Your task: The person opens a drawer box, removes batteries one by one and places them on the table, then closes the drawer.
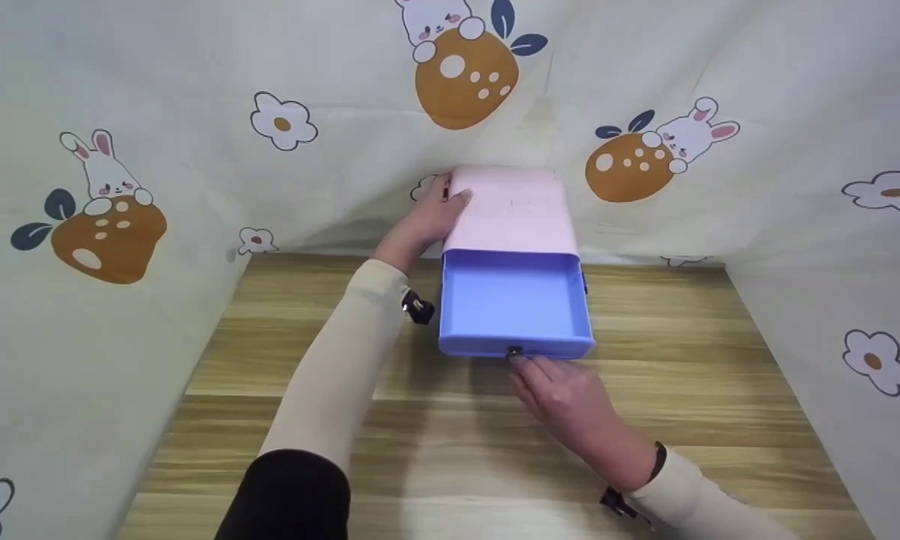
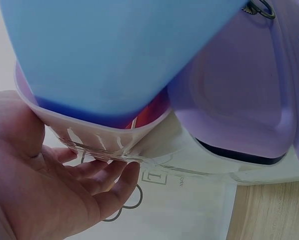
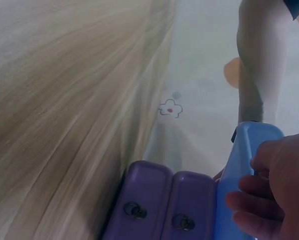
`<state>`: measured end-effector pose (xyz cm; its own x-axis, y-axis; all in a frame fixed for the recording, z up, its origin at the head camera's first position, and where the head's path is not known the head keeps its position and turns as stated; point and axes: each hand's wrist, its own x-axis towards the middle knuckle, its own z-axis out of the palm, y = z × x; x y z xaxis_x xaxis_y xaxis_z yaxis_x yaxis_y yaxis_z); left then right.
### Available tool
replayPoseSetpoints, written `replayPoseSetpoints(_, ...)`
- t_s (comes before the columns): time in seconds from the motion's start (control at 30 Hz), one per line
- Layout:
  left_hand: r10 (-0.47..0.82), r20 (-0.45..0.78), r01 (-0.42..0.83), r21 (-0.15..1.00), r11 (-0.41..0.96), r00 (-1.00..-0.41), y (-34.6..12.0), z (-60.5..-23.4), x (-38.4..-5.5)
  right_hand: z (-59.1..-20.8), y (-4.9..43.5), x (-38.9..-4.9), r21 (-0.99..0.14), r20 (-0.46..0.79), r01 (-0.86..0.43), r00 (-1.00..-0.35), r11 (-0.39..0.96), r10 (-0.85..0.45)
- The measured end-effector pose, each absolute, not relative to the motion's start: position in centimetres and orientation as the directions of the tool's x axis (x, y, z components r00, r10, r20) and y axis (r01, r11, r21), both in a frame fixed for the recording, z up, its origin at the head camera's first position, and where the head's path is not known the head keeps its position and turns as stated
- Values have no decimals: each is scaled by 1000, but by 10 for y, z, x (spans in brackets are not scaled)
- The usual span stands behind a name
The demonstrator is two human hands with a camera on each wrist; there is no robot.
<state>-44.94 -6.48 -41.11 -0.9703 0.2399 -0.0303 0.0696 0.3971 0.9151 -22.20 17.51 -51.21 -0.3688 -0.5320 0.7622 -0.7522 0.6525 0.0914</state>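
Observation:
A small drawer cabinet [image 1: 514,214] with a pink top stands against the back wall. Its top drawer [image 1: 506,296], blue, is pulled far out toward me, and its bare bottom shows. At the cabinet's left side, my left hand [image 1: 429,217] grips with the thumb on the top and the fingers along the side. My right hand [image 1: 570,401] pinches the small dark ring pull [image 1: 514,350] at the middle of the drawer front. Under the blue drawer, two purple drawers [image 3: 144,195] with ring pulls appear pushed in, seen in the right wrist view.
The cabinet stands on a wood-grain tabletop [image 1: 682,390]. Cloth walls [image 1: 330,187] printed with rabbits and flowers rise at the back and both sides. Something red [image 2: 152,110] shows inside the cabinet under the drawer in the left wrist view.

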Motion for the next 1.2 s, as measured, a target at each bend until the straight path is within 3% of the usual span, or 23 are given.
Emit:
replayPoseSetpoints(0.43,235,-62,46,903,426,-970,-65,-410,-450,-517,175,-229,71,794,-758,-350,648,-497)
replayPoseSetpoints(0.77,240,-20,81,911,405,-971,-66,-411,-450,-511,173,-227,38,785,-763,-377,645,-492)
replayPoseSetpoints(1.2,227,-54,52,898,436,-972,-65,-409,-449,-507,173,-234,6,767,-747,-423,665,-482)
